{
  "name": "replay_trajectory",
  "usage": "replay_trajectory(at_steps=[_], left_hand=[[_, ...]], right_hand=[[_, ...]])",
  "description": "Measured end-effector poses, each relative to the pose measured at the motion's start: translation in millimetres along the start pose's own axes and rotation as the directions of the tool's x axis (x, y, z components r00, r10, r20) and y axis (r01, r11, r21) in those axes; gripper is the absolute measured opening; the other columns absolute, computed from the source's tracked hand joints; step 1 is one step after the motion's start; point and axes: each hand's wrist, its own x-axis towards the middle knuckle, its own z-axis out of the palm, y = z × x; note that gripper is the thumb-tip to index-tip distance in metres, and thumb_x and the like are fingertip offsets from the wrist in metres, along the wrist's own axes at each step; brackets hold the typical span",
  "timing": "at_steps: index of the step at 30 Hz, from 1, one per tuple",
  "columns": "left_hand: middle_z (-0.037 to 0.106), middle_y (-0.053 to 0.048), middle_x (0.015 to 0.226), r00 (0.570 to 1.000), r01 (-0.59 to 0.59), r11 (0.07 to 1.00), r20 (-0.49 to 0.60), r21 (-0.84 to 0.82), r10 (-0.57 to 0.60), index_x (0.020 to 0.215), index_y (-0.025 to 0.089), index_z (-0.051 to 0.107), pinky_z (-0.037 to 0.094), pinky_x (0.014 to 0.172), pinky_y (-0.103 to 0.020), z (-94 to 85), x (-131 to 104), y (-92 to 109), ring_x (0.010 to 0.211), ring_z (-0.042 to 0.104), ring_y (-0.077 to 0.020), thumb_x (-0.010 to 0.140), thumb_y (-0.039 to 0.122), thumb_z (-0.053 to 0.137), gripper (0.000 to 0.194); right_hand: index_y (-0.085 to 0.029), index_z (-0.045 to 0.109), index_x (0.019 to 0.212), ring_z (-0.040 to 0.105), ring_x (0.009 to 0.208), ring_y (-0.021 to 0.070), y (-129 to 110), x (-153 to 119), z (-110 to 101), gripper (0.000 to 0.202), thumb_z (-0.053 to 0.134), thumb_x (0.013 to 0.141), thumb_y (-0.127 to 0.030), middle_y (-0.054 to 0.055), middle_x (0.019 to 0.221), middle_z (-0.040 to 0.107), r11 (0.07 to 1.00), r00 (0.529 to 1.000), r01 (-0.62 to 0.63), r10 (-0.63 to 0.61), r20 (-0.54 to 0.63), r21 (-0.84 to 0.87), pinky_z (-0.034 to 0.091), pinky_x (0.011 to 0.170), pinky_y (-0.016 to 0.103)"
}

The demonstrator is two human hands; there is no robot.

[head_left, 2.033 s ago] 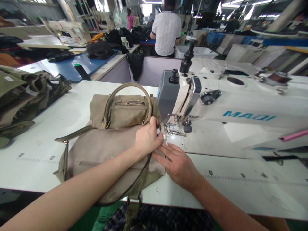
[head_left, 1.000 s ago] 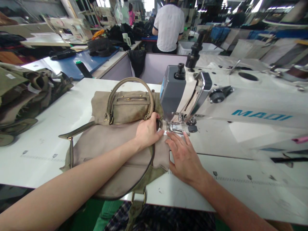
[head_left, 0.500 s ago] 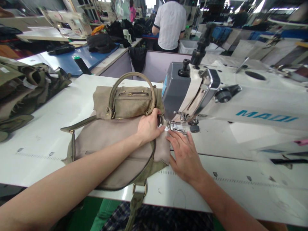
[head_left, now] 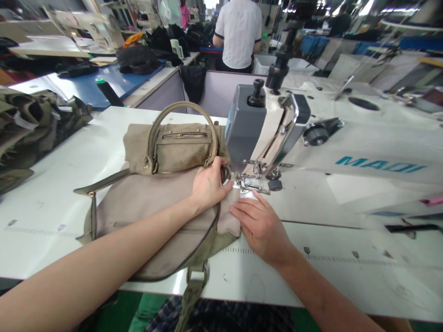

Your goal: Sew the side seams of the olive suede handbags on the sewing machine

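Observation:
A khaki canvas handbag [head_left: 162,196] lies opened out on the white table, its greyish lining facing up, a round handle [head_left: 183,105] standing at the far side. Its right edge reaches the presser foot [head_left: 251,185] of a sewing machine [head_left: 363,143]. My left hand [head_left: 209,184] grips the bag just left of the foot, thumb toward the needle; some fingertips are hidden in the folds. In front of the foot, my right hand [head_left: 265,226] has its fingers closed together on the bag's right edge, its thumb largely hidden. A small white piece shows under the foot.
Olive fabric pieces [head_left: 31,124] are heaped at the left. A black thread cone [head_left: 109,93] lies near the blue table [head_left: 134,83]. A person in a white shirt [head_left: 240,34] stands beyond the partition. The bag's strap [head_left: 190,295] hangs over the front edge.
My right hand has drawn slightly back from the presser foot, its fingers going from stretched to bent together. My left hand stays on the bag. The whole view has shifted a little.

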Motion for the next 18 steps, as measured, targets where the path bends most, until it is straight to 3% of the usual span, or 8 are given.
replay_trajectory(at_steps=[10, 18], left_hand=[[0.065, 0.002, 0.072, 1.0, 0.003, 1.0, -0.014, -0.023, -0.003, 0.114, 0.02, 0.045, 0.046, 0.081, -0.032, 2.4, 1, -3, 0.078, 0.068, -0.0233, 0.077, 0.032, 0.065, 0.043], [0.065, 0.001, 0.076, 1.0, 0.001, 0.996, -0.001, -0.084, -0.001, 0.116, 0.018, 0.045, 0.046, 0.086, -0.035, 5.3, 18, -7, 0.083, 0.067, -0.0248, 0.078, 0.033, 0.066, 0.046]], right_hand=[[-0.016, 0.069, 0.112, 0.062, 0.104, 0.0246, -2, 1, -1, 0.031, 0.045, 0.093, -0.01, 0.009, 0.106, 0.072, 0.999, 1.0, -0.029, 0.029, 0.0, -0.031, 0.04, 0.107, 0.055], [-0.015, 0.066, 0.117, 0.058, 0.113, 0.0267, 2, -2, 3, 0.032, 0.046, 0.093, -0.008, 0.013, 0.113, 0.069, 0.999, 0.999, -0.045, 0.045, 0.011, 0.012, 0.039, 0.109, 0.057]])
